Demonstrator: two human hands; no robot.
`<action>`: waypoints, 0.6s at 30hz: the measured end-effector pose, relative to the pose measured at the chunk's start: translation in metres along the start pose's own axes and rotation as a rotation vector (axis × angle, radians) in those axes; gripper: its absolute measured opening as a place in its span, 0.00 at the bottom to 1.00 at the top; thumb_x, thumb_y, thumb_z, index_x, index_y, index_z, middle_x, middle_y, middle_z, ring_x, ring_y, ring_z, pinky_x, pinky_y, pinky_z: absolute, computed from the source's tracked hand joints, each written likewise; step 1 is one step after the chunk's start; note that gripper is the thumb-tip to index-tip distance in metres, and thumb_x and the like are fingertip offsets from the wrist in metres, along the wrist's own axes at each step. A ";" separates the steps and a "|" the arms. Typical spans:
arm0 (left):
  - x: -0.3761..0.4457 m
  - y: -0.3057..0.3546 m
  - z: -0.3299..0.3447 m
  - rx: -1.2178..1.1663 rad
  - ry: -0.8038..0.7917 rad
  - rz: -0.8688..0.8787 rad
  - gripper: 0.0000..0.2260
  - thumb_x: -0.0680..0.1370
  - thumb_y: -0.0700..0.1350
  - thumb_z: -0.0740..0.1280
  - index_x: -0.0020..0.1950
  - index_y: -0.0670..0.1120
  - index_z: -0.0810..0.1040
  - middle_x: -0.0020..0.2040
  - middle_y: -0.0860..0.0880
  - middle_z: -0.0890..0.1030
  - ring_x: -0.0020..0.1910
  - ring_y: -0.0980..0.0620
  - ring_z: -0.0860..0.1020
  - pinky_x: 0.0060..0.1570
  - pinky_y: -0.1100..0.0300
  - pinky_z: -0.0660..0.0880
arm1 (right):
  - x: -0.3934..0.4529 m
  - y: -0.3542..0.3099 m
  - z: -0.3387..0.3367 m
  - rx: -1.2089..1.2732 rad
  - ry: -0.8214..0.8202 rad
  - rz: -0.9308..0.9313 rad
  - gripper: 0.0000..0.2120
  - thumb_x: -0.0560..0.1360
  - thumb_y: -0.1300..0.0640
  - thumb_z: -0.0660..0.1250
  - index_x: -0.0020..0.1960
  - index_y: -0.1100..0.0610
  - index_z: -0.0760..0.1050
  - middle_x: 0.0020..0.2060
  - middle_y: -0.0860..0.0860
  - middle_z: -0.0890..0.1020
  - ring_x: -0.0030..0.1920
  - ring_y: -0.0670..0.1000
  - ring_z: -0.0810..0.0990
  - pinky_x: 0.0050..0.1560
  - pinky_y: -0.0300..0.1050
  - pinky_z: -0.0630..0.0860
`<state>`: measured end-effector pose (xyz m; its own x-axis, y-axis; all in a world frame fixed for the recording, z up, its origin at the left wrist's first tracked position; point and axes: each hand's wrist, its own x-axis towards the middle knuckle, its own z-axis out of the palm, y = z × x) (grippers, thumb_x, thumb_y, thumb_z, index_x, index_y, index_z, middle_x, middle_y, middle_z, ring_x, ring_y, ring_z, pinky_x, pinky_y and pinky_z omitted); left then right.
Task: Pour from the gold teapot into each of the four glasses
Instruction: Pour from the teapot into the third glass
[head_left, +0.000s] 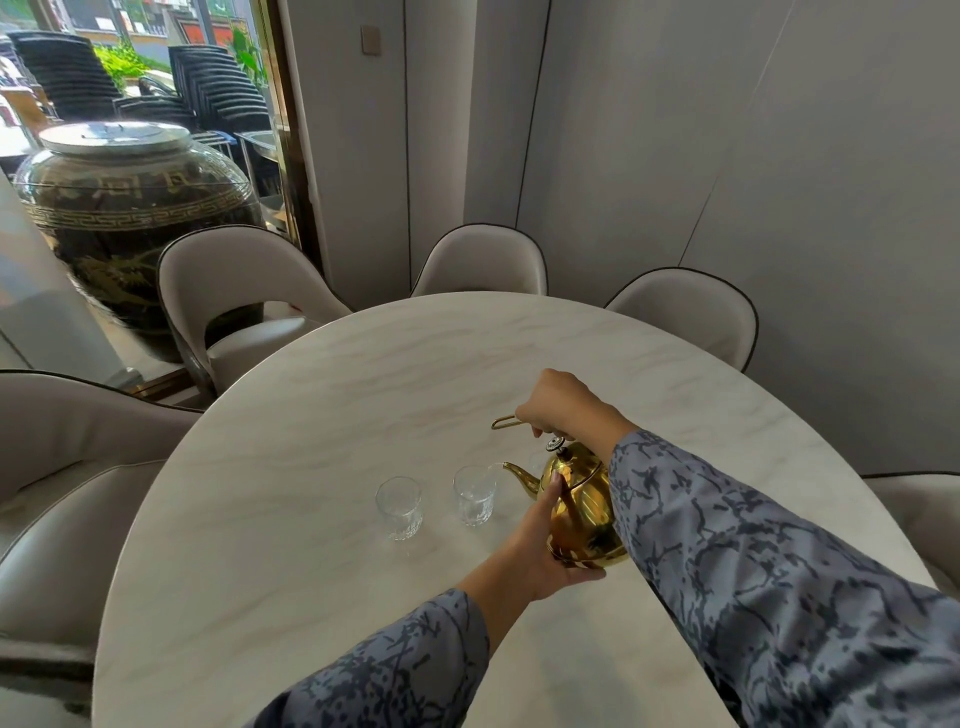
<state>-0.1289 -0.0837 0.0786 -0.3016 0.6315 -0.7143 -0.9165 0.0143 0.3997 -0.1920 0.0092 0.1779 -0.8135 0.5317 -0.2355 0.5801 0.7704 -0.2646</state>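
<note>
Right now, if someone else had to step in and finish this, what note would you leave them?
Right hand: grips the gold teapot by its top handle, tilted.
Left hand: supports the teapot's base.
Spout sits at the rim of the nearer-to-pot glass, apparently pouring.
Second glass stands to its left, looks empty.
A third glass is barely visible behind the spout; the fourth is not visible.
Left: finish this glass, then the others.

Over the pale marble desk (322, 415), the right hand (566, 408) grips the wire handle of the gold teapot (584, 499) while the left hand (545, 545) cups its underside. The pot tilts, spout just above one glass (474, 494); another glass (399, 508) stands beside it, apart.
</note>
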 end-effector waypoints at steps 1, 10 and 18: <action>-0.004 0.000 0.001 -0.004 -0.002 0.000 0.42 0.70 0.63 0.72 0.77 0.47 0.60 0.75 0.38 0.66 0.69 0.34 0.71 0.64 0.38 0.74 | -0.002 -0.001 -0.001 -0.003 0.002 0.000 0.07 0.74 0.60 0.67 0.41 0.63 0.81 0.33 0.55 0.80 0.29 0.52 0.74 0.37 0.47 0.75; -0.017 0.004 0.008 -0.017 0.008 0.001 0.41 0.72 0.61 0.71 0.78 0.50 0.56 0.77 0.40 0.61 0.72 0.33 0.67 0.67 0.37 0.71 | -0.008 -0.007 -0.008 -0.011 0.002 0.004 0.06 0.73 0.62 0.67 0.40 0.63 0.80 0.30 0.55 0.77 0.28 0.52 0.73 0.35 0.45 0.73; -0.017 0.003 0.007 -0.012 0.014 -0.006 0.41 0.72 0.61 0.72 0.78 0.50 0.55 0.77 0.40 0.61 0.73 0.33 0.66 0.67 0.36 0.71 | -0.010 -0.006 -0.009 -0.003 0.006 0.018 0.07 0.74 0.62 0.67 0.39 0.63 0.80 0.29 0.54 0.77 0.28 0.52 0.73 0.38 0.46 0.75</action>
<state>-0.1249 -0.0887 0.0965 -0.2994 0.6205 -0.7248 -0.9214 0.0091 0.3884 -0.1881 0.0023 0.1903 -0.8034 0.5471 -0.2349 0.5942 0.7621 -0.2573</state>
